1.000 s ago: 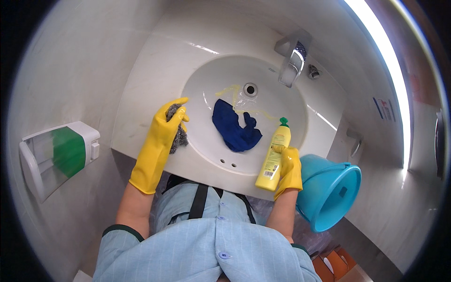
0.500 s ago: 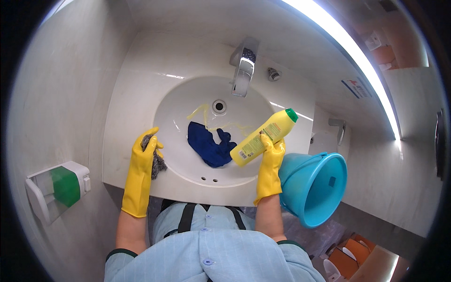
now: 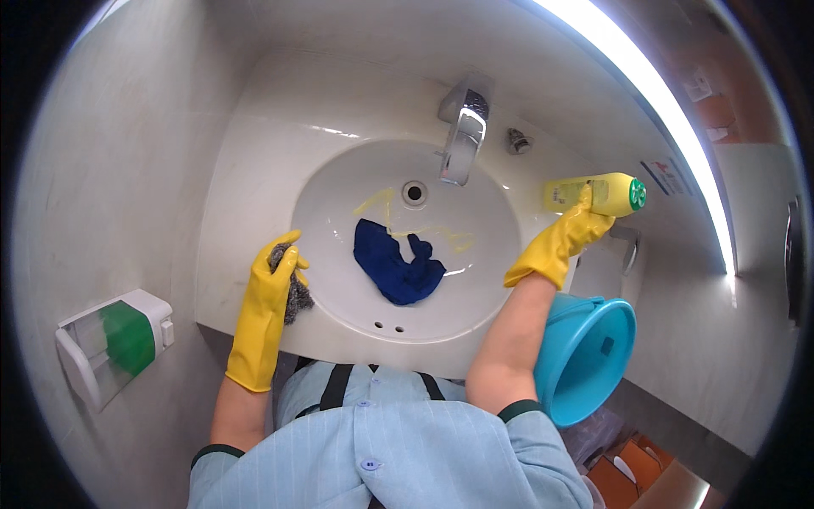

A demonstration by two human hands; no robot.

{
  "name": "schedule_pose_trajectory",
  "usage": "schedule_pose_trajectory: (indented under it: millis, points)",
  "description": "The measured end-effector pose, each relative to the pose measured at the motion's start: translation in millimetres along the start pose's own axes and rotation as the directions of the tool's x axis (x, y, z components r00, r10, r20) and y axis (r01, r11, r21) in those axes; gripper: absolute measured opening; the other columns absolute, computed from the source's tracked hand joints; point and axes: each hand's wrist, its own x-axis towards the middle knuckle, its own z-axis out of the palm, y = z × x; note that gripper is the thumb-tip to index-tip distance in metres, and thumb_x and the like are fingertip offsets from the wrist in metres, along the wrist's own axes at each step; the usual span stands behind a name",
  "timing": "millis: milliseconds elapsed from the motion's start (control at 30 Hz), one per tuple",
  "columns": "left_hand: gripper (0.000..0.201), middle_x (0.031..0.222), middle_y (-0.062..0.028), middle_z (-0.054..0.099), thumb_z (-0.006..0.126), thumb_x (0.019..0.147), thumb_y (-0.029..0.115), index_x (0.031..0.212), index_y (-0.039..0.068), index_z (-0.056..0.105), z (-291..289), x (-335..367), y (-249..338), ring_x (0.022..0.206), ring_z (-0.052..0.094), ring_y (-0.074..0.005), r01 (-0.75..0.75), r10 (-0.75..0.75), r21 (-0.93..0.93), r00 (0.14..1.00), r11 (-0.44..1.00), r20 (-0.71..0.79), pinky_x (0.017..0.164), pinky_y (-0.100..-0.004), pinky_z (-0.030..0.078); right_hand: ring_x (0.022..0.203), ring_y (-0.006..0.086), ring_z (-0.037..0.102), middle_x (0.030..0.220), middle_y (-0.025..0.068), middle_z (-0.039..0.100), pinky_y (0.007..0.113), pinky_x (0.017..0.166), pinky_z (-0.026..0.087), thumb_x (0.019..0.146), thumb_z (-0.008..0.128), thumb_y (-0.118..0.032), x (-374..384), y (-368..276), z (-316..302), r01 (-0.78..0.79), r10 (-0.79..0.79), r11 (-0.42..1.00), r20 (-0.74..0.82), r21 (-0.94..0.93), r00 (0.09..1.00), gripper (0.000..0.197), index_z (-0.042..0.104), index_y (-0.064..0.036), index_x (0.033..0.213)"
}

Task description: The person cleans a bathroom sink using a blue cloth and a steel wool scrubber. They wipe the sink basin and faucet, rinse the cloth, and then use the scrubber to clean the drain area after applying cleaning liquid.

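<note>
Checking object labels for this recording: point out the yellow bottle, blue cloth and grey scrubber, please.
Yellow bottle point(image 3: 607, 193): head view, on its labelled side.
Blue cloth point(image 3: 388, 266): head view, on its broad left part.
Grey scrubber point(image 3: 298, 300): head view, on its lower part.

1 view: L cam of 2 head-worn fisheyes. Faces down & fwd over wearer's shirt, bottom ctr. Sink approx mid-frame, close range; L hand & R hand fully in. Upright, unmirrored. V. wide: light strip bowed upper R, corners blk.
</note>
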Motion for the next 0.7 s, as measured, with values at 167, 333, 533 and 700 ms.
schedule_pose_trajectory:
  millis: [167,333,533,700]
  points:
    - [0.035,0.088,-0.0091,0.071,0.062,0.107,0.014,0.139,-0.001,0.065,13.1,-0.9,18.3,0.065,0.063,-0.0134,-0.033,0.038,0.076,0.998,0.997,-0.053,0.059,-0.0267,0.052,0.106,0.029,0.073,0.124,0.0188,0.071,0.042,0.09,0.062,0.093,0.083,-0.01,28.7,43.3,7.3,-0.008,0.005,0.998,0.057,0.057,0.998,0.049,0.056,0.0028,0.131]
    - [0.035,0.091,-0.0082,0.071,0.063,0.106,0.015,0.138,0.001,0.067,32.8,20.2,53.4,0.065,0.062,-0.0118,-0.038,0.061,0.187,0.991,0.982,-0.121,0.062,-0.0262,0.052,0.108,0.0295,0.072,0.125,0.0197,0.07,0.041,0.092,0.062,0.093,0.082,-0.009,19.6,56.0,14.2,-0.037,0.035,0.997,0.025,0.068,0.999,0.05,0.055,0.0042,0.133]
    - [0.034,0.091,-0.0088,0.073,0.061,0.107,0.015,0.138,0.001,0.065,51.4,47.8,47.1,0.065,0.064,-0.013,-0.053,0.053,-0.01,0.998,0.999,-0.046,0.059,-0.0273,0.053,0.113,0.0271,0.069,0.128,0.019,0.069,0.039,0.098,0.057,0.096,0.074,-0.002,-6.2,80.9,8.6,-0.191,0.178,0.976,0.123,0.102,0.976,0.043,0.057,0.0072,0.134]
    - [0.034,0.093,-0.0111,0.073,0.061,0.108,0.017,0.138,0.001,0.065,64.4,46.9,26.8,0.065,0.066,-0.0149,0.026,-0.026,-0.037,1.0,0.999,0.012,0.059,-0.0282,0.054,0.111,0.0244,0.068,0.127,0.0177,0.069,0.036,0.099,0.054,0.098,0.067,0.002,-15.7,85.2,1.5,-0.243,0.229,0.969,0.209,0.044,0.951,0.037,0.059,0.0091,0.133]
